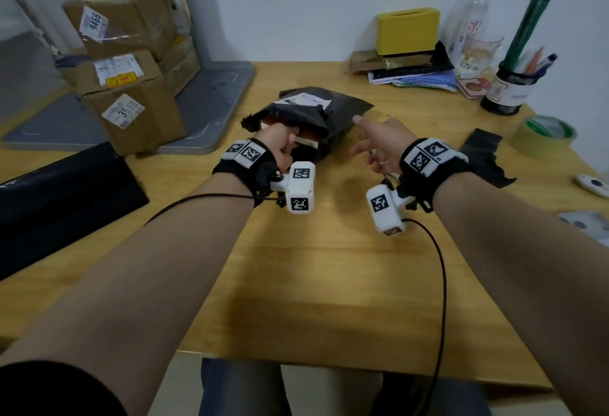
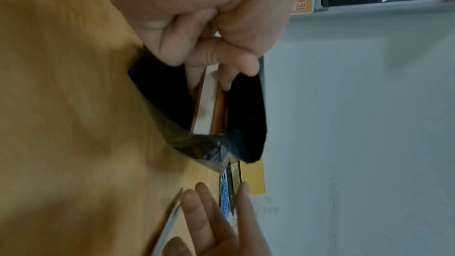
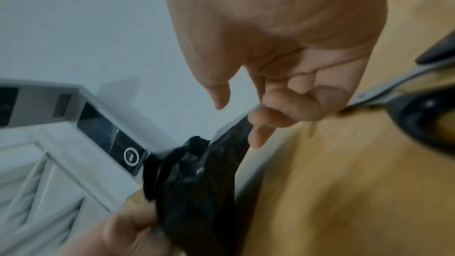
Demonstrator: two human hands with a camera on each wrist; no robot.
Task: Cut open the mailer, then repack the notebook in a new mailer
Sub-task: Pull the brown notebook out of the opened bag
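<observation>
Parcel-handling office; labelled cartons (image 1: 128,53); wooden desk (image 1: 329,267); tape roll (image 1: 543,135)

Black wristbands (image 1: 250,165), probably fabric

The black mailer (image 1: 316,112) lies cut open on the table, the tan-covered notebook (image 1: 304,142) showing at its mouth.

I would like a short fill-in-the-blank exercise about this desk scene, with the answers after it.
1. The left hand reaches into the open end of the black ____.
2. Its fingers hold the edge of the ____ inside.
3. The right hand holds ____.
4. The roll of tape lies on the person's ____ side.

Missing words: mailer; notebook; nothing; right
</observation>
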